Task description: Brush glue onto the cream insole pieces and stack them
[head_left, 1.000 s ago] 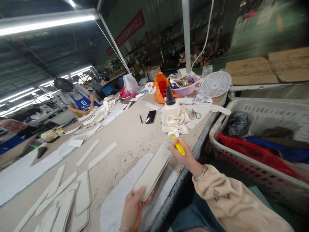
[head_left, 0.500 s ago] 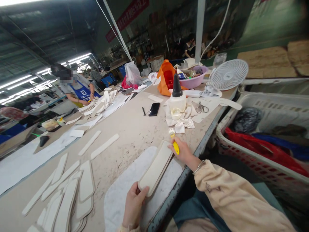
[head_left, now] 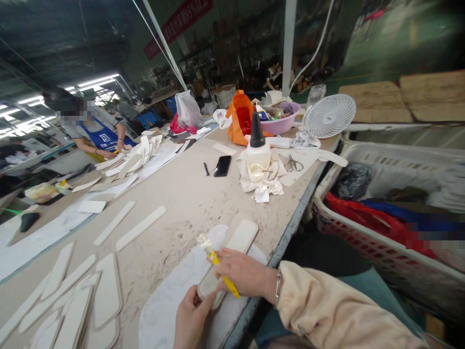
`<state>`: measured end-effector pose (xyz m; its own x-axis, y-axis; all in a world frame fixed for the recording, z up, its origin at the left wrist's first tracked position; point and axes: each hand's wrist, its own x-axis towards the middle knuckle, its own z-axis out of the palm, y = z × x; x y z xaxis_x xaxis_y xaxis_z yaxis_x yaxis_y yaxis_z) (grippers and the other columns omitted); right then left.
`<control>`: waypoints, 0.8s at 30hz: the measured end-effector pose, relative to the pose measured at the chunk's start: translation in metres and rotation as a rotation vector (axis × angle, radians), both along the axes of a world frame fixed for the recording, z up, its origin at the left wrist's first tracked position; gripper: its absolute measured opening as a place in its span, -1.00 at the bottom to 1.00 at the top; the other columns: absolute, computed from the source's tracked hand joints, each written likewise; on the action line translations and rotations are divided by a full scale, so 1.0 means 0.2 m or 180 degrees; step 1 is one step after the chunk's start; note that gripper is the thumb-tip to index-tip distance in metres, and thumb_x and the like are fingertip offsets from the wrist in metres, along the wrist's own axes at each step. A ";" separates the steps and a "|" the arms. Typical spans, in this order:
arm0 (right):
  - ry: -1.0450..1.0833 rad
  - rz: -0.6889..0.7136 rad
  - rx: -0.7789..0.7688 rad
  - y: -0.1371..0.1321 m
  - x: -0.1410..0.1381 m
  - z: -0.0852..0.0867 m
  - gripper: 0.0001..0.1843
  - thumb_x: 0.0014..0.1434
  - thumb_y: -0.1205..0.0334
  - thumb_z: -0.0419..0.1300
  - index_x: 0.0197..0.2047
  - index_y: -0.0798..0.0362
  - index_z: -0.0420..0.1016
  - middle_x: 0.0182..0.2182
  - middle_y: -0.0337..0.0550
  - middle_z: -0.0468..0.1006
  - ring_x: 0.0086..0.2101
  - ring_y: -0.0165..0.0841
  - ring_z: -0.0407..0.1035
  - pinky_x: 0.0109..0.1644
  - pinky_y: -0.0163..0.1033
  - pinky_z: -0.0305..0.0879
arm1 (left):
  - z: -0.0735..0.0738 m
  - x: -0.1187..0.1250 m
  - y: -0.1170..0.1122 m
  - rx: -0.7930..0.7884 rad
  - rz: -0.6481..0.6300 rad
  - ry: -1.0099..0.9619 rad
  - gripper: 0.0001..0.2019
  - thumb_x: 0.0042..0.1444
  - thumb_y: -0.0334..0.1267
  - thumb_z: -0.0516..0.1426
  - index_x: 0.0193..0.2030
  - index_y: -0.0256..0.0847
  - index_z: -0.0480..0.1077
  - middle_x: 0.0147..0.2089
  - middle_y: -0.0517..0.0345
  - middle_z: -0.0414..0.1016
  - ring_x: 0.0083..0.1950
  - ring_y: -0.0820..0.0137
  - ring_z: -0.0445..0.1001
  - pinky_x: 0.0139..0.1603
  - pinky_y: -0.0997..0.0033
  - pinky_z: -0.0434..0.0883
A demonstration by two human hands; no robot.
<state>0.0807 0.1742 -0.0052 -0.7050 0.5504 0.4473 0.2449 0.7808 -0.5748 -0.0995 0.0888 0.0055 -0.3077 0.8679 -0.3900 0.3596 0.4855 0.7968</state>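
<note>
My left hand point(head_left: 192, 312) pinches the near end of a long, round-cornered off-white strip point(head_left: 245, 233), which lies with another on a white padded sheet point(head_left: 160, 295). Lying across the strip, my right hand point(head_left: 241, 272) is closed on a yellow-handled brush point(head_left: 229, 286). The brush's bristles, clotted with white paste, point away to the left. The right hand hides the middle of the strip. Farther along the table stands a white bottle point(head_left: 258, 157) with a black cone top, on crumpled paper point(head_left: 278, 186).
Loose strips point(head_left: 78, 310) lie in a pile at the left. A phone point(head_left: 222, 166), scissors point(head_left: 293, 164), an orange bag point(head_left: 238, 118), a pink basin point(head_left: 281, 125) and a fan point(head_left: 330, 116) are farther back. Right of the table edge is a basket point(head_left: 321, 206). A person point(head_left: 103, 135) works across.
My right hand, with the brush, has moved from the strip's far end toward my left hand. The brush now points left. The view has shifted slightly to the right.
</note>
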 end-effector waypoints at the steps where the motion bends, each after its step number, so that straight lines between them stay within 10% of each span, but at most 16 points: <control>1: -0.0072 0.0099 0.0009 -0.02 -0.03 -0.01 -0.68 0.18 -0.03 0.13 -0.18 0.06 0.41 -0.08 -0.03 0.48 0.06 -0.30 0.26 0.26 -0.14 0.03 | 0.00 0.00 0.00 0.0022 -0.0003 0.0083 -0.67 -0.14 0.02 0.24 -0.45 -0.23 0.36 -0.57 0.27 0.35 -0.50 0.45 0.25 -0.49 0.50 0.19; 24: 0.0120 -0.1448 -0.0493 0.24 0.21 -0.17 -0.74 0.12 0.09 0.22 -0.18 0.03 0.33 -0.18 -0.04 0.48 -0.07 -0.17 0.36 0.21 0.11 0.08 | 0.02 0.02 0.00 0.0009 0.0084 -0.0113 -0.69 -0.16 -0.04 0.26 -0.44 -0.24 0.36 -0.60 0.29 0.33 -0.55 0.47 0.27 -0.55 0.51 0.21</control>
